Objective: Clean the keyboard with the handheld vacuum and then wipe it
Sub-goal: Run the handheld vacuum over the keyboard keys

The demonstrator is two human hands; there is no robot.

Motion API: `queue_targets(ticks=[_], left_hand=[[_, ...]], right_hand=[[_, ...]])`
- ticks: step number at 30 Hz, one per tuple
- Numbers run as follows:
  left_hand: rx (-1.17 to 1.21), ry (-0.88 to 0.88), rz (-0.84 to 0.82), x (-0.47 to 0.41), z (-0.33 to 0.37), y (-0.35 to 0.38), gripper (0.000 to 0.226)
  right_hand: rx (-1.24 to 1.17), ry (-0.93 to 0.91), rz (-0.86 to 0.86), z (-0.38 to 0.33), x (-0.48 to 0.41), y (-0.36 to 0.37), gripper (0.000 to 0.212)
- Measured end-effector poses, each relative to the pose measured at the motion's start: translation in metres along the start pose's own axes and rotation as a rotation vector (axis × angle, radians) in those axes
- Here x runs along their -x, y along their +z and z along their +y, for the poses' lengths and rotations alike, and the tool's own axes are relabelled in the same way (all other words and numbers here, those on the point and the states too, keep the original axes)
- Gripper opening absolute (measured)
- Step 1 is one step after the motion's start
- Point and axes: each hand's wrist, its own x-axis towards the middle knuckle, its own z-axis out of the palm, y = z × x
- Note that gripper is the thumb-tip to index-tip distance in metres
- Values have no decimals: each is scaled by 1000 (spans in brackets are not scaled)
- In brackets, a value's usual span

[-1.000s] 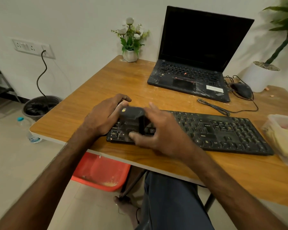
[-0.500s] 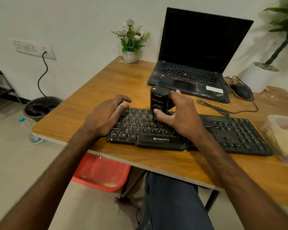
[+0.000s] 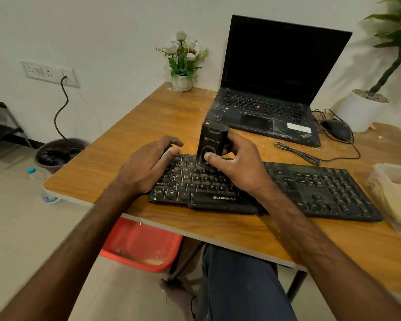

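At the left end of the black keyboard [image 3: 310, 188], which lies along the near edge of the wooden table [image 3: 130, 135], the person's left hand [image 3: 146, 167] rests palm-down on the keys with its fingers relaxed, steadying the board as it did a second ago. Just to its right the handheld vacuum [image 3: 212, 142] stands upright over the upper letter rows, gripped by the right hand [image 3: 239, 167], fingers wrapped behind the body and the thumb pressed against its front. A second ago the same tool lay tipped over the near-left keys; it has since been stood up and carried back and rightwards. That suggests the vacuuming pass is under way and working along the board, with most of the right half and the number pad not yet covered. Whether the nozzle actually touches the keys cannot be told, since the hand hides its tip. Behind sits an open laptop [image 3: 271, 89] with a dark screen, then a wired mouse [image 3: 336, 129]. At the far right a clear plastic container [image 3: 394, 195] holds what looks like a yellow cloth, likely waiting for the wiping step, which has not begun.
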Motion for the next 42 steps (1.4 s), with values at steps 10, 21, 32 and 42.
queue_targets(ticks=[10,21,32,42], left_hand=[[5,12,8,0,0,1,68],[-36,26,20,-1,-1,3,69],[-56,26,48,-2,3,4,64],[-50,28,62,-1,1,4,65]], right_hand=[[271,-187,-11,-7,-18,9,45],[168,-203,-59,-7,-21,11,50],[207,-199,-58,-3,-22,-3,49],[242,-204,-31,-3,-26,-4,52]])
